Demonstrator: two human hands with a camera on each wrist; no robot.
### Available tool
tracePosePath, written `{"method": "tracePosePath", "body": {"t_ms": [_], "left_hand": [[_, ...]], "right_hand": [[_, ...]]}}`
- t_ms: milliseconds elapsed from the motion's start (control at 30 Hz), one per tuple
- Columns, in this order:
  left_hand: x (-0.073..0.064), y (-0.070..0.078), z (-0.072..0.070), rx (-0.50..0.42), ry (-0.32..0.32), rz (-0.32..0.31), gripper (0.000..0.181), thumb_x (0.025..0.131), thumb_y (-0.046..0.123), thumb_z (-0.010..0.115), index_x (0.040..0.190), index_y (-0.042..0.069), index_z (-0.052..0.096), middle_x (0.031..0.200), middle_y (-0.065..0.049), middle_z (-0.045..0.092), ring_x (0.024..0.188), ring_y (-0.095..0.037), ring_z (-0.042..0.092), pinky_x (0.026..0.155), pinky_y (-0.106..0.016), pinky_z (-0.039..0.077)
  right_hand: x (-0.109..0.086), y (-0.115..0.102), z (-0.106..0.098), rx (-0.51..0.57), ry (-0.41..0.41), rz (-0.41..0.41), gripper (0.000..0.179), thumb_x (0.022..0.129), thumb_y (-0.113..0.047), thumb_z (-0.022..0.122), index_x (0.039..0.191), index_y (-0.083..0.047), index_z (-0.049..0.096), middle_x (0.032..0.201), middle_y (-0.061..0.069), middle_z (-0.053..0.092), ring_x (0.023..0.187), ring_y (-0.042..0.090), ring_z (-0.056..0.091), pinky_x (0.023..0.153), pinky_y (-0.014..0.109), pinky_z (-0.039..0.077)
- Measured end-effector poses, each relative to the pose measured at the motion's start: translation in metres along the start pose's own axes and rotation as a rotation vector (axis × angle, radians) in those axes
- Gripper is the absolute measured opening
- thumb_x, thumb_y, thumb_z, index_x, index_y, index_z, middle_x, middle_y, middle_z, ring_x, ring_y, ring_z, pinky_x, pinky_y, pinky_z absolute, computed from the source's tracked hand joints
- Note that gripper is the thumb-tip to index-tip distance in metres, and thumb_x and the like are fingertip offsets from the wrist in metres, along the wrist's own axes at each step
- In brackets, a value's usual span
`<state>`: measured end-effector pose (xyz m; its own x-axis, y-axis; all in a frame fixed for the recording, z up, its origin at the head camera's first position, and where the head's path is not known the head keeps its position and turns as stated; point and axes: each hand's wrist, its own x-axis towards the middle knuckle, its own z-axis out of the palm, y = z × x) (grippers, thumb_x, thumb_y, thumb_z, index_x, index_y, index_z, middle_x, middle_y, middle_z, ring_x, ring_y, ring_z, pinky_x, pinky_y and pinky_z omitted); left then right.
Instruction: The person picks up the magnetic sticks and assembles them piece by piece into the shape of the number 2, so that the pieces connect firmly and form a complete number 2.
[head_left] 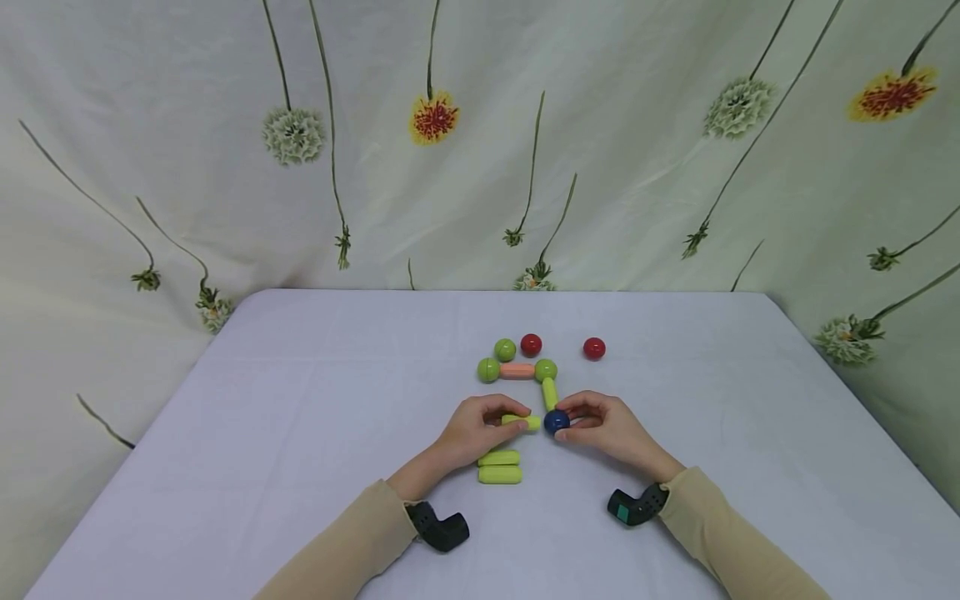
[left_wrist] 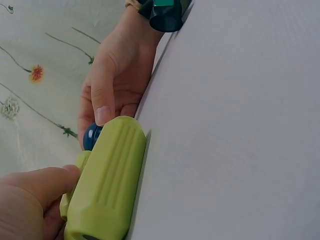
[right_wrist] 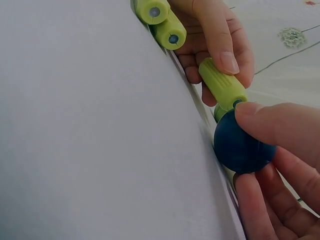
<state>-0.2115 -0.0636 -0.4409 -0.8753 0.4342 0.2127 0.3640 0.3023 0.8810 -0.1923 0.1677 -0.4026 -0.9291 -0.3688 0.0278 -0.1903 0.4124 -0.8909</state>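
Note:
My left hand (head_left: 471, 429) pinches a yellow-green rod (head_left: 531, 423) between thumb and fingers, its free end close to a dark blue ball (head_left: 557, 422). Thumb and fingers of my right hand (head_left: 609, 425) grip that ball. A second yellow-green rod (head_left: 550, 393) runs from the ball to a green ball (head_left: 546, 370), where a pink rod (head_left: 517, 371) leads left to another green ball (head_left: 488, 370). In the right wrist view, the held rod's tip (right_wrist: 238, 103) is right at the blue ball (right_wrist: 242, 145); whether they touch I cannot tell.
Two loose yellow-green rods (head_left: 500, 475) lie side by side below my left hand. Beyond the joined pieces sit a loose green ball (head_left: 505, 349) and a red ball (head_left: 531, 345), with another red ball (head_left: 594, 348) farther right. A white cloth covers the table (head_left: 337, 367).

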Motion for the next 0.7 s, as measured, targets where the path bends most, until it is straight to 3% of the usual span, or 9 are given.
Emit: {"method": "tracePosePath", "body": {"t_ms": [400, 633, 700], "left_hand": [[-0.001, 0.002, -0.002, 0.002, -0.030, 0.021, 0.017, 0.088, 0.020, 0.067, 0.102, 0.011, 0.071, 0.096, 0.005, 0.068, 0.083, -0.010, 0.056, 0.072, -0.023, 0.045], [-0.009, 0.038, -0.009, -0.008, -0.040, 0.018, 0.019, 0.088, 0.007, 0.064, 0.104, -0.003, 0.068, 0.097, -0.010, 0.068, 0.083, -0.018, 0.055, 0.071, -0.023, 0.044], [-0.010, 0.040, -0.010, -0.009, -0.045, 0.019, 0.019, 0.089, 0.006, 0.064, 0.105, -0.004, 0.068, 0.098, -0.011, 0.068, 0.082, -0.018, 0.055, 0.071, -0.023, 0.044]], "right_hand": [[0.000, -0.002, 0.000, 0.012, -0.006, -0.004, 0.034, 0.081, -0.007, 0.073, 0.111, 0.004, 0.061, 0.106, 0.013, 0.062, 0.098, 0.028, 0.059, 0.081, 0.025, 0.051], [0.000, -0.002, 0.000, 0.009, -0.002, -0.005, 0.034, 0.081, -0.006, 0.073, 0.111, 0.004, 0.061, 0.105, 0.012, 0.062, 0.098, 0.028, 0.059, 0.079, 0.021, 0.050], [-0.001, -0.003, 0.000, 0.012, -0.003, -0.006, 0.034, 0.081, -0.006, 0.073, 0.111, 0.004, 0.061, 0.105, 0.012, 0.062, 0.098, 0.028, 0.059, 0.078, 0.020, 0.049]]}}
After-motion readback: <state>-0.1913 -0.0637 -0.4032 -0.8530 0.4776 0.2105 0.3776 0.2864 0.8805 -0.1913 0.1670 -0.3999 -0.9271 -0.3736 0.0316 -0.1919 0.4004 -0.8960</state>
